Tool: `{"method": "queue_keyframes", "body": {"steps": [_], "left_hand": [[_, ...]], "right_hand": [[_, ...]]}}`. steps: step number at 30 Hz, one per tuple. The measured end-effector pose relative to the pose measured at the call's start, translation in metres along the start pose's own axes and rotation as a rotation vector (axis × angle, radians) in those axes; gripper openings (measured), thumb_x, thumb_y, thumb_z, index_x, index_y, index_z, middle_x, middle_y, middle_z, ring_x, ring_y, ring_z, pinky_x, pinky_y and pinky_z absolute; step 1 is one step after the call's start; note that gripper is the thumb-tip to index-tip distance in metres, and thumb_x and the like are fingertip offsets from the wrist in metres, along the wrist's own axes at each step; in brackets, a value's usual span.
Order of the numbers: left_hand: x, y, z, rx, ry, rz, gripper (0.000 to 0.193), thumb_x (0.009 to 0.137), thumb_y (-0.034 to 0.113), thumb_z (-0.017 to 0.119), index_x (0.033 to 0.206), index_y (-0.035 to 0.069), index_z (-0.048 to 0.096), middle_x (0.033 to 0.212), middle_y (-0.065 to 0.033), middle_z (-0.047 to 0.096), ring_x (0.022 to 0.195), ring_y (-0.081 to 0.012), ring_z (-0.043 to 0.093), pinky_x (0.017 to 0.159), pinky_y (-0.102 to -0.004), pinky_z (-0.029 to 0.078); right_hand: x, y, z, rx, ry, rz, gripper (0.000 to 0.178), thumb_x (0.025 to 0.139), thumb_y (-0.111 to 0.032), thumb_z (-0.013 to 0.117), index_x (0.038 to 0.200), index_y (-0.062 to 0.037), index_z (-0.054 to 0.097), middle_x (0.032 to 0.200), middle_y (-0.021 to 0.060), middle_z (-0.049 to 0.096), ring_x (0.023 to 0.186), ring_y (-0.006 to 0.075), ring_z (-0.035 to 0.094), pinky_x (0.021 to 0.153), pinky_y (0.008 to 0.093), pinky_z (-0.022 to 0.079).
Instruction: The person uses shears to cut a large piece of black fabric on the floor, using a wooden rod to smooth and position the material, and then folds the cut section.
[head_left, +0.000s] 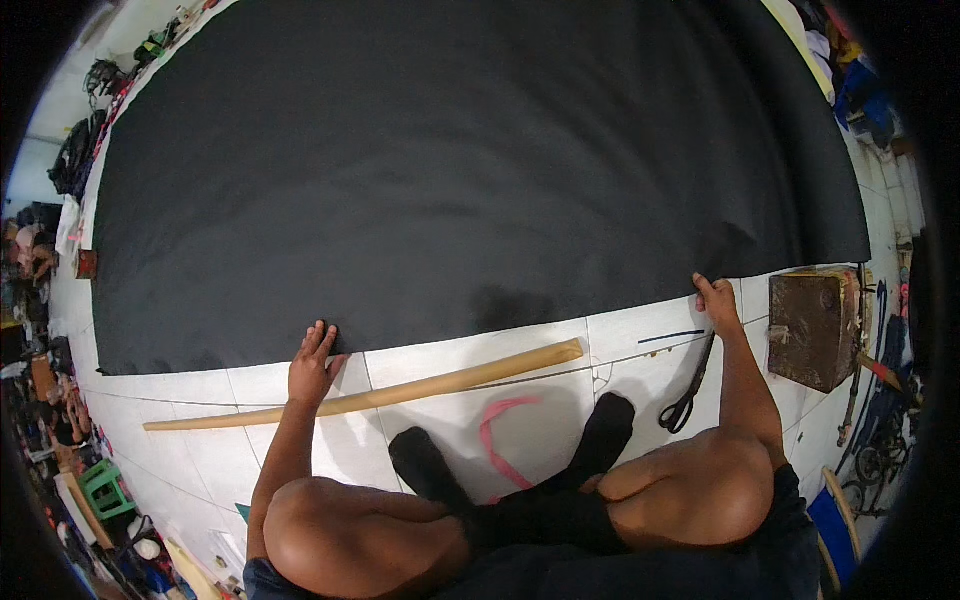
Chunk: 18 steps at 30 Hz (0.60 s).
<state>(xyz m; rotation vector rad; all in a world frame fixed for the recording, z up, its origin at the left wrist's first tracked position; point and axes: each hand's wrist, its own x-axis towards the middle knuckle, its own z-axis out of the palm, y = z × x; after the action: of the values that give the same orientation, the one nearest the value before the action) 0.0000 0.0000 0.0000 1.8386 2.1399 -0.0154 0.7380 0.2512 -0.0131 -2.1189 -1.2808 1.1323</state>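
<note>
A wide black sheet of cloth or similar material (430, 190) lies spread over the white tiled floor (190, 400). My left hand (315, 366) rests at its near edge, fingers stretched out, their tips on the black surface. At the sheet's near edge on the right, my right hand (715, 300) is closed, pinching the edge between thumb and fingers. Scissors with black handles (678, 412) lie below my right wrist, partly hidden by the forearm. A long tan tapering roll (450, 383) lies between me and the sheet, passing behind my left wrist.
A pink strip (492, 435) curls between my feet. A thin dark blue stick (672, 337) and a long thin rod or cord lie near the roll. To the right stands a worn brown box (815, 330). Clutter and a green stool (104, 488) line the left side.
</note>
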Motion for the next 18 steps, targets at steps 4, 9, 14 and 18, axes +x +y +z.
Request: {"method": "queue_keyframes", "body": {"steps": [4, 9, 14, 18], "left_hand": [[0.003, 0.012, -0.017, -0.010, 0.040, 0.019, 0.068, 0.079, 0.035, 0.080, 0.137, 0.011, 0.054, 0.150, -0.0178, 0.041, 0.137, -0.0380, 0.040, 0.110, -0.0459, 0.039], [-0.002, 0.015, -0.033, -0.027, 0.137, -0.058, 0.080, 0.075, 0.040, 0.083, 0.142, 0.015, 0.048, 0.154, -0.0205, 0.032, 0.138, -0.0426, 0.035, 0.111, -0.0542, 0.033], [0.001, 0.004, -0.031, -0.009, 0.042, -0.172, 0.088, 0.072, 0.040, 0.085, 0.146, 0.018, 0.044, 0.156, -0.0215, 0.028, 0.143, -0.0432, 0.028, 0.113, -0.0559, 0.028], [0.001, 0.002, -0.032, -0.109, 0.013, -0.194, 0.085, 0.074, 0.047, 0.081, 0.146, 0.018, 0.045, 0.155, -0.0225, 0.028, 0.143, -0.0442, 0.026, 0.114, -0.0572, 0.026]], "right_hand": [[-0.010, -0.002, 0.009, 0.040, 0.051, 0.000, 0.046, 0.086, -0.045, 0.074, 0.064, -0.0107, 0.052, 0.058, 0.0034, 0.056, 0.048, 0.0118, 0.054, 0.047, 0.0256, 0.046], [-0.013, -0.011, 0.012, 0.047, 0.049, 0.000, 0.049, 0.090, -0.045, 0.070, 0.061, -0.0111, 0.049, 0.055, 0.0032, 0.055, 0.046, 0.0108, 0.051, 0.045, 0.0268, 0.043], [-0.007, -0.011, 0.014, -0.037, 0.122, 0.004, 0.049, 0.092, -0.044, 0.067, 0.061, -0.0093, 0.052, 0.053, 0.0034, 0.054, 0.043, 0.0125, 0.050, 0.042, 0.0270, 0.042], [-0.003, -0.011, 0.001, 0.029, -0.083, 0.000, 0.053, 0.093, -0.046, 0.063, 0.058, -0.0091, 0.051, 0.052, 0.0042, 0.052, 0.041, 0.0134, 0.048, 0.041, 0.0297, 0.042]]}}
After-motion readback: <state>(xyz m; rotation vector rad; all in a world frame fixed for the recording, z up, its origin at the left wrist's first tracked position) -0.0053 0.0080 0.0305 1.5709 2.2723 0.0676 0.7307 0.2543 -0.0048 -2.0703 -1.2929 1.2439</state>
